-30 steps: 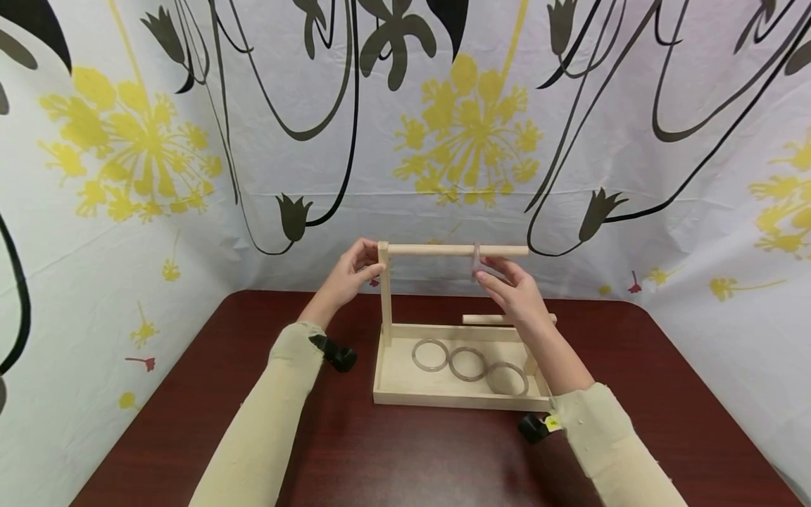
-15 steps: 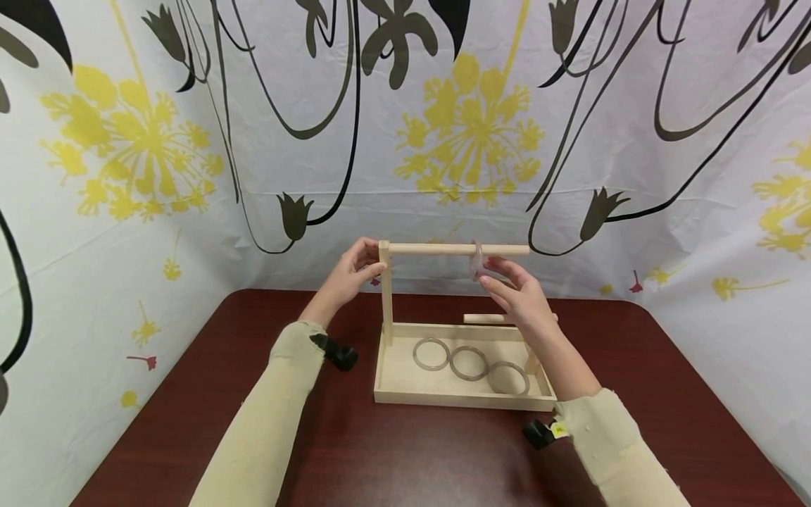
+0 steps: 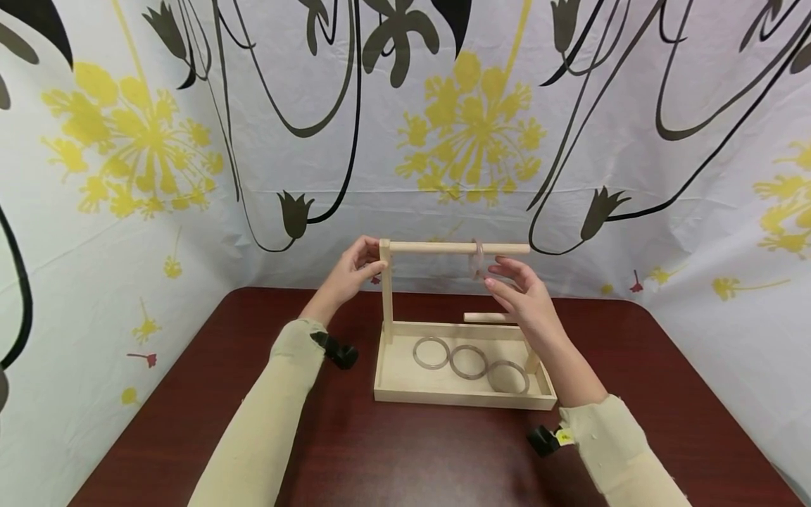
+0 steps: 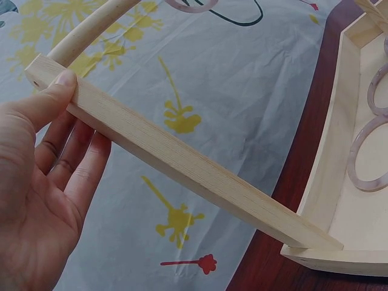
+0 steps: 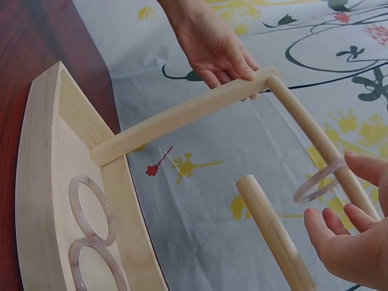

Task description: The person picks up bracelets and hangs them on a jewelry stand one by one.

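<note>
A wooden jewelry stand has a shallow tray (image 3: 465,401), a tall post (image 3: 386,296) at its left and an upper bar (image 3: 431,248) running right to a free end. My left hand (image 3: 348,271) grips the post's top, thumb on its face in the left wrist view. One pale translucent bangle (image 5: 312,180) hangs on the upper bar, right of its middle. Beside that bangle my right hand (image 3: 522,292) is spread, holding nothing; a fingertip overlaps the ring's edge in the right wrist view. Three similar bangles (image 3: 415,353) lie in the tray, slightly overlapping.
A lower bar (image 3: 486,317) juts leftward from a short post at the tray's right, partly hidden by my right forearm. The stand sits on a dark red-brown table (image 3: 443,458). Behind it hangs a flower-printed cloth (image 3: 355,169). Each wrist wears a small black camera.
My right fingers have let go of the bangle on the upper bar and drawn slightly right. The bangle now hangs there, turned a little. My left hand stays on the post.
</note>
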A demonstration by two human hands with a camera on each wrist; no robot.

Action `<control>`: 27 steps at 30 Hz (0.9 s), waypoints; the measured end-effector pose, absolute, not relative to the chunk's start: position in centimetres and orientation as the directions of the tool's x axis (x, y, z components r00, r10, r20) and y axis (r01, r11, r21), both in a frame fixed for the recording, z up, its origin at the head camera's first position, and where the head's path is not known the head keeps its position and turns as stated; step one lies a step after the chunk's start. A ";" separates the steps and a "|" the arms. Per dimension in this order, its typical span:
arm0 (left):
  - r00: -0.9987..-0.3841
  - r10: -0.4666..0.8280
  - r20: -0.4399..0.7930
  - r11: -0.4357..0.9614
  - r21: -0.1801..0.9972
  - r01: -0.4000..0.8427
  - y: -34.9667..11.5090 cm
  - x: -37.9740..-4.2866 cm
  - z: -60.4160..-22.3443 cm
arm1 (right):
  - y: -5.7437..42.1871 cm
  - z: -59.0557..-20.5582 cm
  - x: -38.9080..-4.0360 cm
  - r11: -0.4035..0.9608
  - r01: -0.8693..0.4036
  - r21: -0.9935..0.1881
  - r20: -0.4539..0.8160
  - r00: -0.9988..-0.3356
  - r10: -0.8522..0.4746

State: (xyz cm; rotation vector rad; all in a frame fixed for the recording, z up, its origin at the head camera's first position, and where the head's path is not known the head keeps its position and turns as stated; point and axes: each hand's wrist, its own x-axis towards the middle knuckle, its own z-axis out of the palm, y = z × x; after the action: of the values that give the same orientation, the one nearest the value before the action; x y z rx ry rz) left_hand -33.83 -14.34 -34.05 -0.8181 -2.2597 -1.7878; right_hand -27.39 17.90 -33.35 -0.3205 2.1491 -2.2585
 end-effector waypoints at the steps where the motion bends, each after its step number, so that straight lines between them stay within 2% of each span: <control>1: -0.839 0.324 0.436 0.141 0.855 0.499 -14.3 -33.9 -34.1 | 17.9 -33.3 -27.3 -0.071 -0.136 -0.988 0.145 -0.979 -0.143; 27: -0.842 0.323 0.432 0.139 0.858 0.494 -14.4 -33.9 -34.0 | 17.7 -33.6 -25.2 -0.220 -0.189 -0.957 0.225 -0.962 -0.152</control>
State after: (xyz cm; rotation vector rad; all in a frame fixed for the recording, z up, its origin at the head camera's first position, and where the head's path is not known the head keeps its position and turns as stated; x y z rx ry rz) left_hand -33.93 -14.42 -34.04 -0.8171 -2.2587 -1.7948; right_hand -25.25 17.67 -33.55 -0.4324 1.9762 -2.4345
